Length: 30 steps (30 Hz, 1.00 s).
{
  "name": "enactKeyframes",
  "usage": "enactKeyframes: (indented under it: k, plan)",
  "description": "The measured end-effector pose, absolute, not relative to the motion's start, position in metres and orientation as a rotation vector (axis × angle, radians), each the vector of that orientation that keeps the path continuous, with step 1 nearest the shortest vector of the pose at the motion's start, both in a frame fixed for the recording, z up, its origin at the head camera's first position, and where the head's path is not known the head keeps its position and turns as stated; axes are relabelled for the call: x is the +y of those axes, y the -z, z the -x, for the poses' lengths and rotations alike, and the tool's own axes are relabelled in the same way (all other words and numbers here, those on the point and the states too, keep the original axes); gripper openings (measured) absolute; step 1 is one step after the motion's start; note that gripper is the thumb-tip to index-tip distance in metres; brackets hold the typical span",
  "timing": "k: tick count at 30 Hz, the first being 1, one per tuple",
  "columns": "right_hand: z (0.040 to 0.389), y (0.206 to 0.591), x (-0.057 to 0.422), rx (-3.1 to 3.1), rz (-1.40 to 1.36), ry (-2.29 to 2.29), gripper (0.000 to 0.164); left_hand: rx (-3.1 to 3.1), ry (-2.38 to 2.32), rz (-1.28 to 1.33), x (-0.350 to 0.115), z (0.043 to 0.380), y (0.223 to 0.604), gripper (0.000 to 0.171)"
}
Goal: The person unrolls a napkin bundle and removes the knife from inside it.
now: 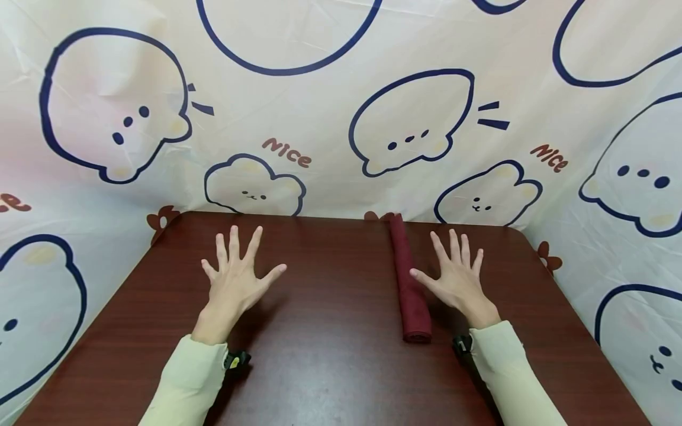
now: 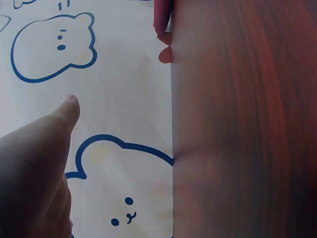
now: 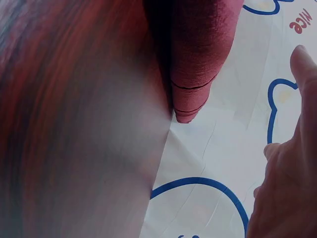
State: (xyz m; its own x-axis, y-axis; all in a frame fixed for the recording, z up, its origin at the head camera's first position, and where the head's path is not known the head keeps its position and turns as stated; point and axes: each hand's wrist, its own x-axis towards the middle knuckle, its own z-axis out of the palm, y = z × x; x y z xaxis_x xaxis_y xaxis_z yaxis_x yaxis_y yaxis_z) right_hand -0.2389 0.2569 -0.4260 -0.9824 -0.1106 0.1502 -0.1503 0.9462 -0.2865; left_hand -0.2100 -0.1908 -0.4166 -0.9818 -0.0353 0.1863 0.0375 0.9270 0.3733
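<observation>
A dark red roll of cloth [image 1: 409, 284] lies lengthwise on the brown table, right of the middle, its far end at the table's back edge. My right hand [image 1: 457, 279] is spread over the table just right of the roll, and its thumb tip overlaps the roll in the head view. In the right wrist view the cloth roll [image 3: 200, 49] appears beside the hand [image 3: 290, 163], which holds nothing. My left hand [image 1: 237, 281] is over the left half of the table, fingers spread and holding nothing. Its thumb [image 2: 69, 111] sticks out in the left wrist view.
The brown wooden table [image 1: 330, 331] has rounded far corners. A pale curtain [image 1: 319, 118] with blue-outlined cartoon figures hangs behind the table and along both sides. Dark bands with small devices, such as the left wrist's device [image 1: 237, 360], sit under both wrists.
</observation>
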Motion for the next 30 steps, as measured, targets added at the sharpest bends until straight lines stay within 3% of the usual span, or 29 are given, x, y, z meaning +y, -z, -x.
enactKeyframes:
  k: [20, 30]
  plan:
    - [0.234, 0.431, 0.273, -3.042, -0.41, -0.474, 0.093, -2.94, 0.529, 0.206, -0.159, 0.217, 0.43, 0.096]
    - [0.236, 0.436, 0.286, -3.071, -0.583, -0.688, 0.079, -2.882, 0.501, 0.368, -0.137, 0.214, 0.433, 0.083]
